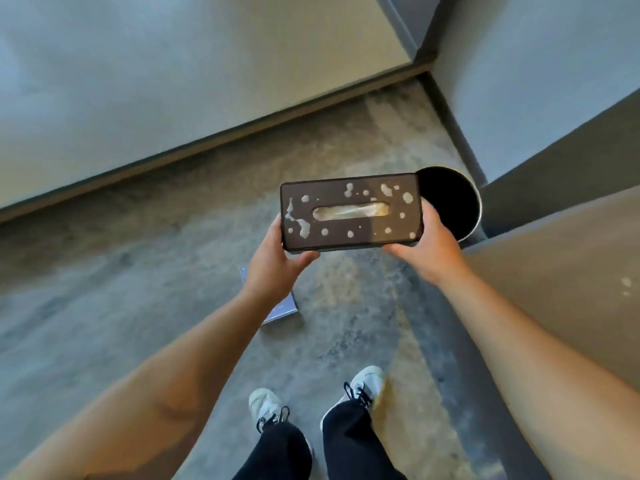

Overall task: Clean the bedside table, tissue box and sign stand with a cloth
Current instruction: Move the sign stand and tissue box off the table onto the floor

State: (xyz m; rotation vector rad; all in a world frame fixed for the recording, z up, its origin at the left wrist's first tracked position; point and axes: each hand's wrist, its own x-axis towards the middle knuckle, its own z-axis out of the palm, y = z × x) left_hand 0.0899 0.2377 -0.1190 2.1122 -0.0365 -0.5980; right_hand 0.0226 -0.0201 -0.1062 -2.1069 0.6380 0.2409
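Hands are closed on the two short ends of the tissue box (350, 213), which is held level in the air above the floor (138, 289), well clear of any surface. The left hand (273, 261) is wrapped round the left end with the thumb curled under the near edge; the right hand (424, 245) is clamped on the right end in the same way, fingers hidden behind the far side. The dark lid is kept facing up, probably so that the pale blotches spattered across it do not run or drop. The right end of the box is overlapping the rim of a round bin (464, 216) standing in the corner, which suggests that the loose mess is meant to be tipped or shaken in there before any wiping is done.

No cloth can be seen in either hand. A flat bluish item (282, 311) is lying on the floor beneath the left wrist; whether it is the cloth or a booklet cannot be told. A tan surface (571, 271) at the right, perhaps the bedside table, carries a few pale spots too. The sign stand is not in view. Cleaning is judged to be at an early stage.
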